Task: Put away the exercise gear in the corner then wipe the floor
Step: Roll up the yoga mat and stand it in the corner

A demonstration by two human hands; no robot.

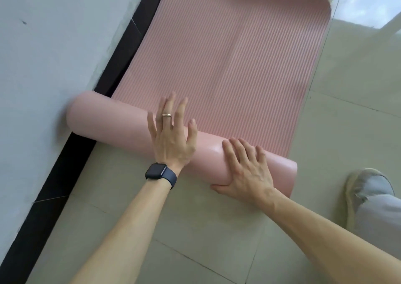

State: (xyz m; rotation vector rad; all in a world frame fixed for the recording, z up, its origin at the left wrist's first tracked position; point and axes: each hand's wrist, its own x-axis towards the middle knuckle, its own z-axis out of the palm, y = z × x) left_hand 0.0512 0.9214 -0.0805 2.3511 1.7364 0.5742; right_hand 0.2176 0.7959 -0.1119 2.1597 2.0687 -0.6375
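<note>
Both hands, left (171, 140) and right (247, 173), open-palmed, flat on half-rolled pink mat (227, 66).

mat (238, 56): pink, ribbed stripes | floor (195, 229): pale grey-green tiles | skirting (54, 175): black | watch (159, 174): navy

A pale grey-white painted wall (43, 56) fills the left side, marked with a few small dark specks. A black skirting board (65, 160) runs along its base, meeting a floor of large, glossy, pale beige tiles (195, 229) with thin dark grout lines. At the upper right, bright daylight reflects off the tiles beside a white upright panel (368, 1).
</note>
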